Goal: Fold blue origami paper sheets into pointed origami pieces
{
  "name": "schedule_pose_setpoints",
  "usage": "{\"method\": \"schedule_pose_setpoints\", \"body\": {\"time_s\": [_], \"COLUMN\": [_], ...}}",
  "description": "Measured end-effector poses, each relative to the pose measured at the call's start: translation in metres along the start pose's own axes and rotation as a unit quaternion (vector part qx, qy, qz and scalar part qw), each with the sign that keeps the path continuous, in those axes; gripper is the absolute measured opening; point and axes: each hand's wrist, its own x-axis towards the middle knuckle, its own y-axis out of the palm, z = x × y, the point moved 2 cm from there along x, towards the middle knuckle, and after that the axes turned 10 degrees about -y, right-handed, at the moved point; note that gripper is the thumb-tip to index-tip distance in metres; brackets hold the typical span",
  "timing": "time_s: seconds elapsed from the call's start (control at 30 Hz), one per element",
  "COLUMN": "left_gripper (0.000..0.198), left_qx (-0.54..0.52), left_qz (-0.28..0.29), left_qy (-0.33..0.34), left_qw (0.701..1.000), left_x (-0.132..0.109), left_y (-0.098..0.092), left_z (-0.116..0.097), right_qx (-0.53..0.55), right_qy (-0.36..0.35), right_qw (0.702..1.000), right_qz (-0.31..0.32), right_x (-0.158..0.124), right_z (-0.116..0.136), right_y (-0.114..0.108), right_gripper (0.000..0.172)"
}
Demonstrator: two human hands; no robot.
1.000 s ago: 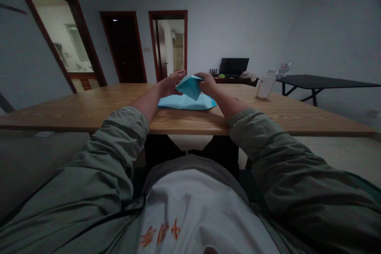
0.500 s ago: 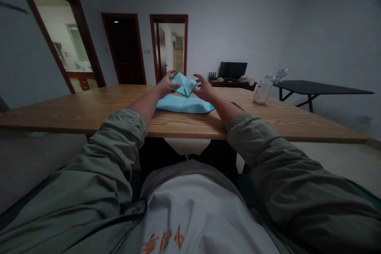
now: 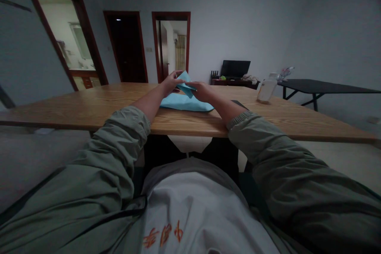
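Note:
A folded piece of light blue paper [image 3: 185, 77] is held up between my two hands, above the wooden table [image 3: 125, 99]. My left hand [image 3: 172, 82] grips its left side, thumb in front and fingers behind. At the right corner, my right hand [image 3: 202, 90] is closed on the paper, with the thumb stretched across its front. Below them a larger light blue sheet [image 3: 187, 103] lies on the tabletop. Part of that sheet is hidden by my hands and forearms.
Right of my hands stands a whitish translucent bottle [image 3: 267, 89] on the table. A dark flat object [image 3: 239, 104] lies beside my right forearm. Beyond the table's right side is a black folding table [image 3: 327, 85]. A monitor [image 3: 235, 69] stands by the back wall.
The folded paper has turned from facing me to a steeper, more edge-on tilt. My right hand has moved inward, its thumb now across the paper. The view has shifted slightly.

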Motion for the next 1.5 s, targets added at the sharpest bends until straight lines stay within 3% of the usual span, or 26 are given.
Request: {"method": "schedule_pose_setpoints", "body": {"time_s": [0.13,0.27,0.4,0.53,0.67,0.8,0.9,1.03,1.13,1.23,1.33,1.43,1.5], "left_gripper": [0.074,0.086,0.065,0.04,0.033,0.026,0.026,0.027,0.031,0.043,0.04,0.032,0.039], "left_qx": [-0.01,0.031,0.094,0.131,0.157,0.213,0.239,0.263,0.265,0.241,0.203,0.195,0.201], "left_qz": [0.055,0.051,0.015,0.024,0.013,0.012,0.03,0.035,-0.003,-0.102,-0.171,-0.151,-0.112], "left_qy": [0.054,0.133,0.151,0.139,0.163,0.188,0.201,0.219,0.237,0.262,0.247,0.205,0.188], "left_qw": [0.997,0.989,0.984,0.981,0.974,0.959,0.95,0.939,0.935,0.929,0.932,0.947,0.955], "left_x": [-0.002,0.002,0.007,0.008,0.008,0.006,0.003,0.0,-0.001,-0.002,-0.003,-0.002,-0.001], "left_y": [0.011,0.016,0.013,0.012,0.013,0.013,0.014,0.017,0.016,0.01,0.003,0.003,0.007], "left_z": [-0.002,-0.001,0.001,0.002,0.002,0.0,-0.001,-0.002,-0.004,-0.011,-0.018,-0.018,-0.014], "right_qx": [0.038,0.043,0.042,0.064,0.072,0.006,-0.032,0.017,0.043,0.028,0.02,0.034,0.065], "right_qy": [0.015,0.015,0.051,0.053,0.049,0.039,0.051,0.077,0.094,0.126,0.15,0.161,0.149], "right_qw": [0.998,0.997,0.996,0.994,0.989,0.984,0.989,0.997,0.995,0.99,0.983,0.974,0.973], "right_qz": [-0.038,-0.058,-0.066,-0.078,-0.123,-0.176,-0.132,-0.016,-0.014,-0.053,-0.104,-0.154,-0.162], "right_x": [-0.001,-0.001,0.0,0.0,0.0,0.0,-0.001,-0.002,-0.002,-0.002,-0.002,-0.001,0.0], "right_z": [-0.004,-0.007,-0.011,-0.012,-0.015,-0.017,-0.016,-0.015,-0.014,-0.015,-0.017,-0.019,-0.019], "right_y": [-0.008,-0.01,-0.006,-0.003,-0.007,-0.016,-0.016,-0.008,-0.008,-0.015,-0.02,-0.022,-0.021], "right_gripper": [0.037,0.028,0.021,0.019,0.028,0.046,0.048,0.024,0.022,0.022,0.021,0.021,0.022]}}
